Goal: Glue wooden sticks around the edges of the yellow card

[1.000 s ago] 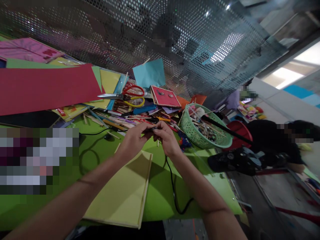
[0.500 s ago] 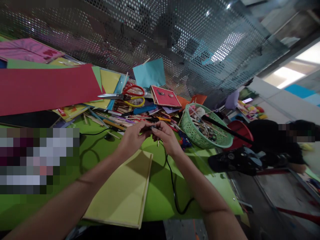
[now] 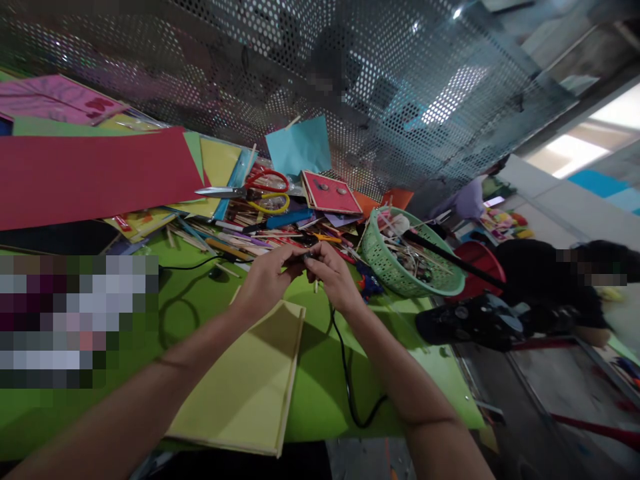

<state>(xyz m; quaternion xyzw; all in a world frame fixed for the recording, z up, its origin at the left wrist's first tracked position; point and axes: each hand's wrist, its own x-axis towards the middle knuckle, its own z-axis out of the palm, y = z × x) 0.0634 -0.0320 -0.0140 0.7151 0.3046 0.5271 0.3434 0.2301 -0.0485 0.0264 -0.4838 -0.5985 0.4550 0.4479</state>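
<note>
Dark and too small to identify, a piece [image 3: 308,256] appears pinched by both your curled left hand [image 3: 267,275] and right hand [image 3: 331,272], just beyond a yellow board [image 3: 240,387] on the green table [image 3: 317,387], near a mint-green basket [image 3: 387,272], a perforated metal screen [image 3: 225,80] behind.

dark piece [image 3: 307,256] perhaps 1 | stick-edged yellow board [image 3: 245,380] 1 | green basket [image 3: 383,262] 1 | light-blue sheet [image 3: 300,148] 1
</note>
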